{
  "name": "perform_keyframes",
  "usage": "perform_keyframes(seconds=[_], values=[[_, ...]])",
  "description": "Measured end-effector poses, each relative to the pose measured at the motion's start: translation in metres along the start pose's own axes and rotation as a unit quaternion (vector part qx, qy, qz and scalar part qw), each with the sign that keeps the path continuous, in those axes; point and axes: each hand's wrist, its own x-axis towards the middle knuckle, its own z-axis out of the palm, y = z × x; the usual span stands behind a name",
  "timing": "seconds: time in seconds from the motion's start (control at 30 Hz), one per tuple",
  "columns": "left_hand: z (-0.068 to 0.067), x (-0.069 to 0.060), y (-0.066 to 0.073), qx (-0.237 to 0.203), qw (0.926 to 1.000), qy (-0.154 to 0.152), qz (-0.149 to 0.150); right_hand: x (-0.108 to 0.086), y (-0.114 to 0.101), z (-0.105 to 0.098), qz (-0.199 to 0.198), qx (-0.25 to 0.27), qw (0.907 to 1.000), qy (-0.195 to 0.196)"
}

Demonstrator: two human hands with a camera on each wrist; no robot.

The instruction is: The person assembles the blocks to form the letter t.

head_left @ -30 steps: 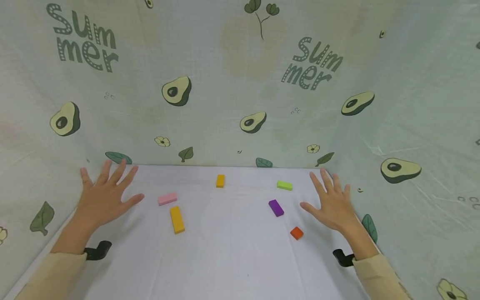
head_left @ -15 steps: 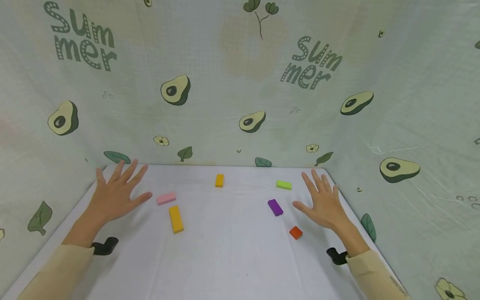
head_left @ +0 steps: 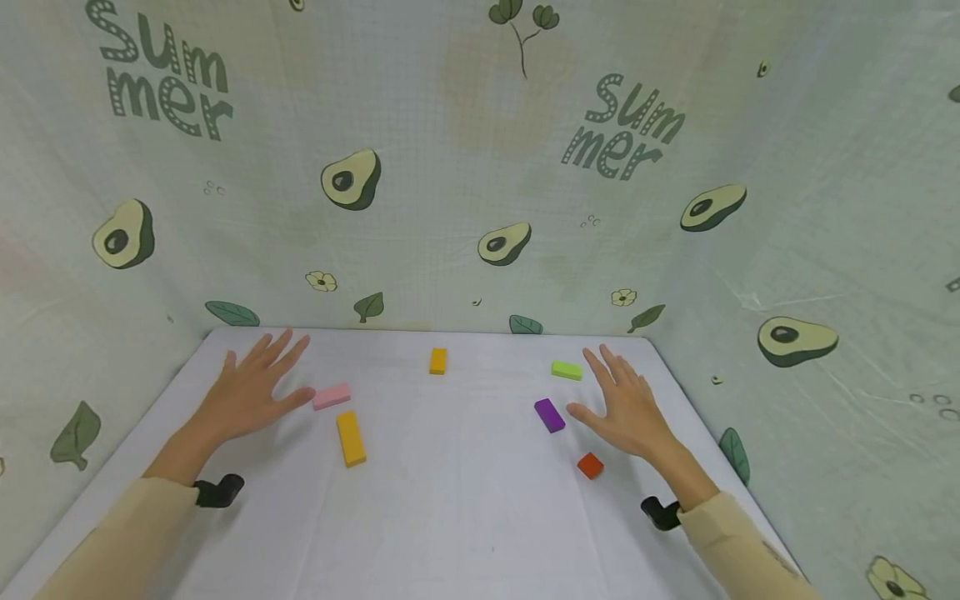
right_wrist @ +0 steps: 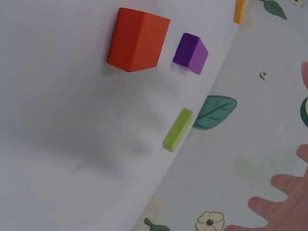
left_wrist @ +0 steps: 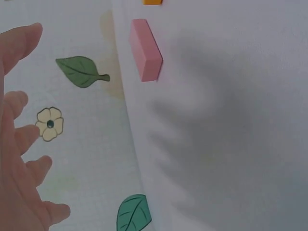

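My left hand (head_left: 251, 392) hovers over the left of the white table, fingers spread, holding nothing. Its thumb tip is nearest the pink block (head_left: 332, 397), which the left wrist view shows apart from the hand. Just nearer lies a long yellow-orange block (head_left: 351, 439). On the other side my right hand (head_left: 630, 408) hangs over the table with fingers extended and nothing in it. Left of its thumb lies a purple block (head_left: 550, 415). A red-orange block (right_wrist: 137, 41) sits nearer to me, and a lime green block (head_left: 567, 370) lies farther back.
A smaller yellow-orange block (head_left: 438, 361) lies near the back edge of the white table (head_left: 450, 517). Cloth printed with avocados and leaves (head_left: 420, 275) rises behind the table and along both sides. Black wrist mounts (head_left: 219, 492) stick out from the sleeves.
Both hands have moved inward over the table, the left one to the right and the right one to the left. The blocks have stayed in place.
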Motion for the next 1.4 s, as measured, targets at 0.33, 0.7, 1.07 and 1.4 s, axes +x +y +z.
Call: perform_keyframes(seconds=[0.33,0.7,1.07,1.4], values=[[0.003,0.005,0.004,-0.037,0.9983,-0.041,-0.016,0.005,-0.006,0.012,0.004,0.041,0.9991,-0.01],[0.018,0.015,-0.003,-0.113,0.9915,-0.058,-0.027,0.007,-0.006,0.018,0.011,0.095,0.9949,-0.031],[0.029,0.018,-0.005,-0.171,0.9831,-0.06,-0.024,0.007,-0.008,0.023,0.026,0.133,0.9897,-0.046],[0.034,0.021,-0.005,-0.2,0.9775,-0.064,-0.019,0.009,-0.011,0.028,0.03,0.151,0.9867,-0.051]])
